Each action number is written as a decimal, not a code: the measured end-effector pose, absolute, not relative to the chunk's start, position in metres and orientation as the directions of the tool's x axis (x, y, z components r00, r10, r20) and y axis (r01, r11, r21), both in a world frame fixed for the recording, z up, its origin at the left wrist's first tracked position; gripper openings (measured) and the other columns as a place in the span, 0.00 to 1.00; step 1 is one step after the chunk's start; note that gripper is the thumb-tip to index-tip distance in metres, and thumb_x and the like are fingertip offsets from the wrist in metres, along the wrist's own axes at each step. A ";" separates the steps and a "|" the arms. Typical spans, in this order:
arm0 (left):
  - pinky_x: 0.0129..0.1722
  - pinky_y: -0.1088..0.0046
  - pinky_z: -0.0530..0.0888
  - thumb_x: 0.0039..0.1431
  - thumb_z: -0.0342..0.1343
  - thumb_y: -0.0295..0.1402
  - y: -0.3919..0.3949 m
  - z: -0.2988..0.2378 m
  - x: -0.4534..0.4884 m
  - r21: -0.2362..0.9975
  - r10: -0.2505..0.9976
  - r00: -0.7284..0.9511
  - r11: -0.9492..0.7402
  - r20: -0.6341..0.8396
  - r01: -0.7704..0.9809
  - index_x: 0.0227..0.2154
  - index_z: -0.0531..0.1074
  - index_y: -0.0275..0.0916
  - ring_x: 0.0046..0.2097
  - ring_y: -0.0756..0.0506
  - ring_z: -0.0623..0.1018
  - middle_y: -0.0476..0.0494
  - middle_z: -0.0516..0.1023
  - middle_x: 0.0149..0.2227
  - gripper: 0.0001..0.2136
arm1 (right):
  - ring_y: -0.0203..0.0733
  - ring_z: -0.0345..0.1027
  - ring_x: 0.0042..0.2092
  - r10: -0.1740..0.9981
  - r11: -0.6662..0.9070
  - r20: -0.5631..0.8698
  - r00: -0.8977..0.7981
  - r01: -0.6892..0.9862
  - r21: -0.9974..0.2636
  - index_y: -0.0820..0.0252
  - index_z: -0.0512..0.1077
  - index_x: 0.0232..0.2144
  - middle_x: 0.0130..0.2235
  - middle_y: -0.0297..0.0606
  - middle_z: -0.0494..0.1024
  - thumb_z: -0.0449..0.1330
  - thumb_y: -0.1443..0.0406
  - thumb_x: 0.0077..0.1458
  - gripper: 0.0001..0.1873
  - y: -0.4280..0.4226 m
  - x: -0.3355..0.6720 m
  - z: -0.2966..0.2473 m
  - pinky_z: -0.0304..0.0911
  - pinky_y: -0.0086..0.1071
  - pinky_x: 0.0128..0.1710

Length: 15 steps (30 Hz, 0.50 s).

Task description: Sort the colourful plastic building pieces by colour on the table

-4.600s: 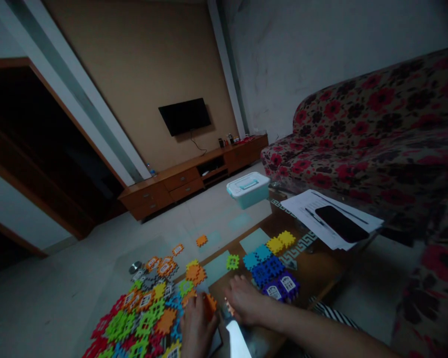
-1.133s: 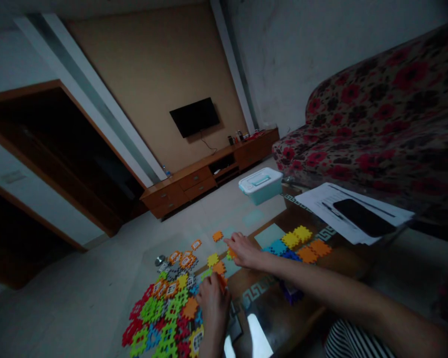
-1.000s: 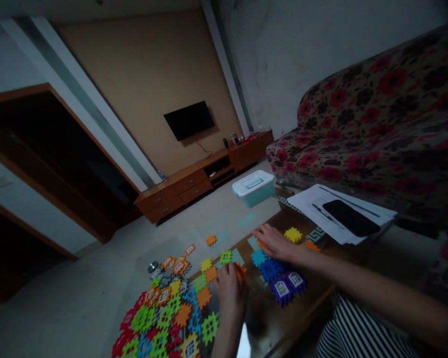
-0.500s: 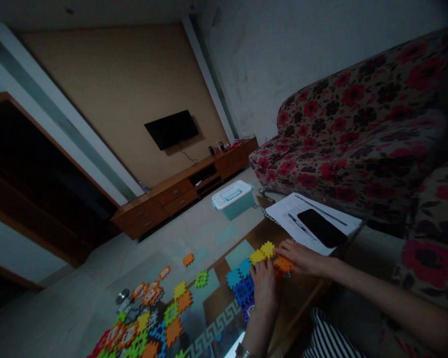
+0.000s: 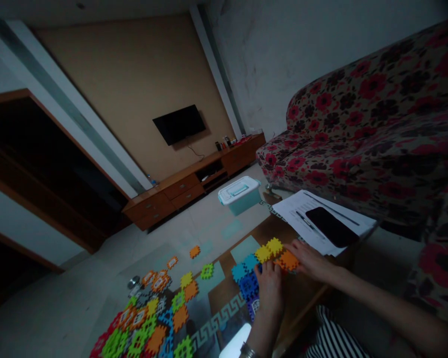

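Several toothed interlocking plastic tiles are joined in a bent strip on the table. It runs from a purple tile (image 5: 253, 305) through a dark blue tile (image 5: 248, 286) and light blue tiles (image 5: 240, 272) to two yellow tiles (image 5: 274, 246). An orange tile (image 5: 288, 260) lies against the yellow end; whether its teeth are locked in I cannot tell. My left hand (image 5: 271, 288) is curled over the inner side of the strip, its fingertips on the tiles by the dark blue one. The fingers of my right hand (image 5: 309, 259) grip the orange tile's right edge.
Loose coloured tiles (image 5: 149, 325) are heaped at the left of the glass-and-wood table, with a green tile (image 5: 207, 271) nearer. Papers (image 5: 294, 204), a pen (image 5: 305, 220) and a black phone (image 5: 331, 227) lie at the right. A lidded box (image 5: 241, 196) stands beyond.
The camera view has shifted, so everything sits slightly differently in the picture. My right-hand fingers have drawn back to the orange tile's outer edge, and more of it shows.
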State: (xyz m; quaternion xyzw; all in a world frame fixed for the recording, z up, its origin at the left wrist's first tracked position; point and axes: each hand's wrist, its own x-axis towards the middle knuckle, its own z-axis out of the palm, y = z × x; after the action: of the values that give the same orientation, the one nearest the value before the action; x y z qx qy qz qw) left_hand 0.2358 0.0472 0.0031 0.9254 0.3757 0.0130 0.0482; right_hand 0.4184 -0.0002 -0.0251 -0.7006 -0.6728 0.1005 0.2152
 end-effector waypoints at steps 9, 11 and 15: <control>0.60 0.47 0.58 0.61 0.45 0.26 0.036 0.015 0.228 0.135 0.686 0.725 -0.714 -0.062 0.687 0.48 0.71 0.38 0.55 0.37 0.67 0.35 0.72 0.50 0.16 | 0.56 0.68 0.51 0.987 -0.067 0.105 0.125 0.899 -0.433 0.57 0.65 0.58 0.48 0.48 0.72 0.59 0.73 0.44 0.36 0.004 0.414 -0.052 0.64 0.46 0.52; 0.61 0.46 0.56 0.62 0.45 0.29 0.039 0.019 0.216 0.179 0.693 0.720 -0.703 -0.050 0.689 0.48 0.71 0.38 0.55 0.37 0.68 0.35 0.72 0.51 0.15 | 0.56 0.69 0.50 0.987 -0.034 0.127 0.098 0.902 -0.429 0.56 0.65 0.57 0.47 0.49 0.73 0.60 0.71 0.44 0.35 0.008 0.421 -0.055 0.64 0.47 0.51; 0.62 0.48 0.55 0.61 0.49 0.30 0.057 0.034 0.155 0.252 0.805 0.592 -0.582 0.040 0.773 0.48 0.71 0.41 0.57 0.39 0.67 0.39 0.72 0.53 0.14 | 0.56 0.69 0.51 0.980 0.088 0.201 0.002 0.897 -0.433 0.56 0.68 0.55 0.48 0.50 0.74 0.58 0.68 0.49 0.28 0.023 0.415 -0.040 0.63 0.48 0.52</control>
State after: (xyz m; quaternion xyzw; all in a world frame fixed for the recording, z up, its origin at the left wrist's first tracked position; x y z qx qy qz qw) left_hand 0.1550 0.0569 0.0337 0.8861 0.4452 0.0753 0.1044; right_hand 0.4153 0.0229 -0.0401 -0.6694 -0.7008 0.0899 0.2295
